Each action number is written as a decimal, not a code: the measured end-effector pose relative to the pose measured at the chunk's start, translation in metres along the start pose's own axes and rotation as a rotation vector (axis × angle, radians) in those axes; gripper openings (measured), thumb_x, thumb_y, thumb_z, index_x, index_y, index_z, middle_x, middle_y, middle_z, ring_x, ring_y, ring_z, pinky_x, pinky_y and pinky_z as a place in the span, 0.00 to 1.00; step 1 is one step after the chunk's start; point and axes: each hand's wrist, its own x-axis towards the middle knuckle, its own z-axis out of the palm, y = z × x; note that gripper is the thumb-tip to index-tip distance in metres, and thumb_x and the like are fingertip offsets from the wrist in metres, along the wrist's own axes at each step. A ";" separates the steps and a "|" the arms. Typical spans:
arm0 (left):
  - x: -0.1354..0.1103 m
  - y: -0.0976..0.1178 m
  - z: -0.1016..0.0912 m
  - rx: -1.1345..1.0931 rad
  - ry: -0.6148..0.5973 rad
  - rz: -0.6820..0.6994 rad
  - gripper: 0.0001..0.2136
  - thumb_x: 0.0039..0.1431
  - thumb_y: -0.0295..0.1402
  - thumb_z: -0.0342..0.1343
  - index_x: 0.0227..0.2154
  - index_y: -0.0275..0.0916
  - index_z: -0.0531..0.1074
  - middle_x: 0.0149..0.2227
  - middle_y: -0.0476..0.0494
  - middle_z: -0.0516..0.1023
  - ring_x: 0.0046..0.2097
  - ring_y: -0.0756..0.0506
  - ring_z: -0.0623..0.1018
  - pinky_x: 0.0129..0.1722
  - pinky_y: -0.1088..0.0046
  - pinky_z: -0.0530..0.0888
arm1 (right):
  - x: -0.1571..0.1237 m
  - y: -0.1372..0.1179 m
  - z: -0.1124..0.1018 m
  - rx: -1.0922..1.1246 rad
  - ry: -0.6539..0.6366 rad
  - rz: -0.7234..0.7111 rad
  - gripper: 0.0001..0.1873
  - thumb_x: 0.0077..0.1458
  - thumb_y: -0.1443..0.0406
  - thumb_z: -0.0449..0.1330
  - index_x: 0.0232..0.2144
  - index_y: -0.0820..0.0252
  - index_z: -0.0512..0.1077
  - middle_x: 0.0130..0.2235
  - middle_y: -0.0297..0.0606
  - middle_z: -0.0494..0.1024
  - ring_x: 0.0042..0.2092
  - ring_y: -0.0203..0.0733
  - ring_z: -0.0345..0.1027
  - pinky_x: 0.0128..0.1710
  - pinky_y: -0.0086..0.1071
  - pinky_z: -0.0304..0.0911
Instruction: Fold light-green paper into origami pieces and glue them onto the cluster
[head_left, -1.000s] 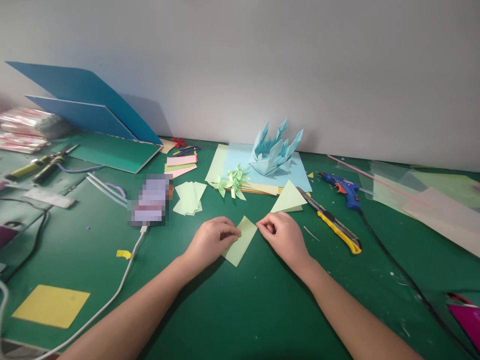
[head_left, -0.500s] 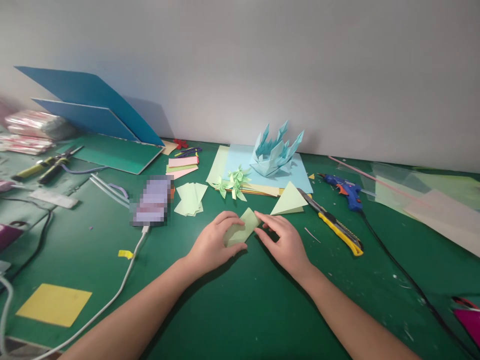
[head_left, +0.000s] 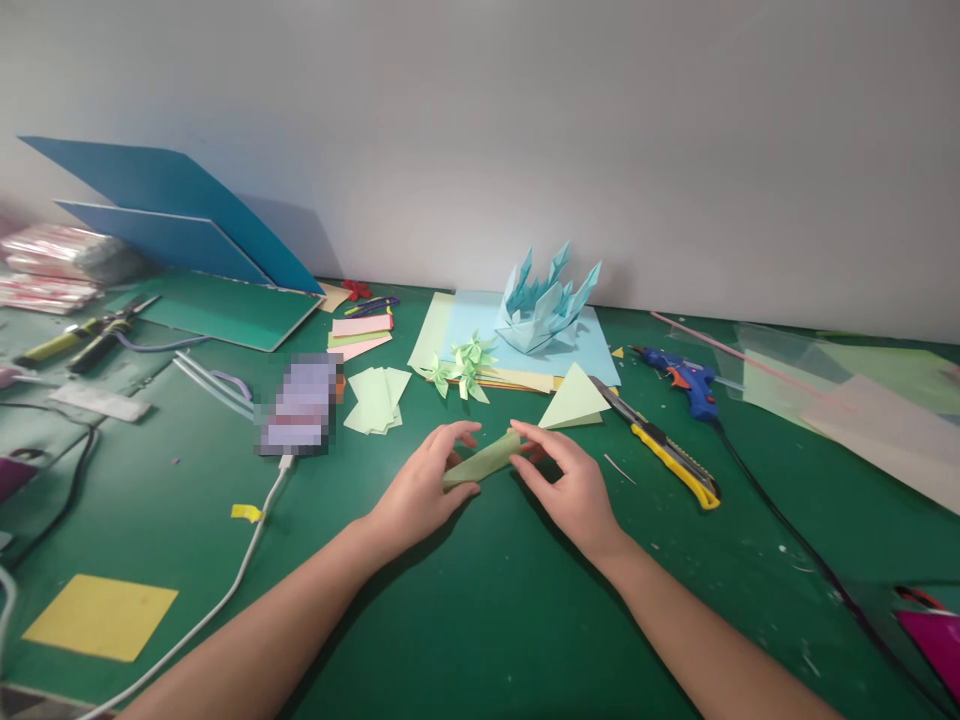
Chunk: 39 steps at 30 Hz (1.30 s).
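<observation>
A small light green paper strip [head_left: 484, 461] is held just above the green mat [head_left: 480, 600], folded lengthwise and seen nearly edge-on. My left hand [head_left: 421, 490] pinches its left end between thumb and fingers. My right hand [head_left: 568, 478] grips its right end with fingers curled over it. Just beyond the hands lie a light green paper triangle [head_left: 574, 395] and a fan of cut green strips [head_left: 377, 398].
A yellow utility knife [head_left: 664, 448] and a blue glue gun [head_left: 686, 378] lie to the right, its cord trailing forward. Behind are a blue origami crown [head_left: 546, 296] on stacked sheets, small green paper flowers [head_left: 461, 367], a phone [head_left: 300, 402] on a cable, pliers [head_left: 82, 330] and blue boards [head_left: 172, 215] far left.
The strip lay flat on the mat a second ago. Both hands have since folded it over and lifted it, so it now shows as a thin folded sliver between them.
</observation>
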 end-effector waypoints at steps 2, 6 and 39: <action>0.000 0.000 0.000 0.002 0.006 -0.023 0.27 0.49 0.21 0.58 0.51 0.45 0.56 0.45 0.44 0.70 0.43 0.44 0.74 0.43 0.62 0.74 | 0.000 -0.001 0.000 0.040 0.012 0.012 0.15 0.55 0.67 0.56 0.46 0.55 0.71 0.40 0.39 0.78 0.34 0.41 0.72 0.37 0.36 0.70; 0.001 -0.001 -0.001 0.012 0.025 -0.050 0.26 0.48 0.21 0.59 0.49 0.44 0.58 0.45 0.45 0.71 0.44 0.44 0.74 0.43 0.62 0.74 | 0.000 -0.003 0.001 0.111 0.050 0.023 0.13 0.55 0.67 0.56 0.44 0.56 0.71 0.41 0.40 0.78 0.35 0.40 0.72 0.35 0.34 0.71; 0.008 -0.007 -0.032 0.453 -0.175 0.365 0.12 0.54 0.18 0.46 0.30 0.39 0.72 0.33 0.44 0.75 0.37 0.45 0.71 0.35 0.70 0.69 | -0.001 -0.010 -0.003 -0.051 -0.273 -0.253 0.14 0.47 0.76 0.52 0.31 0.56 0.73 0.33 0.38 0.76 0.36 0.42 0.69 0.35 0.35 0.65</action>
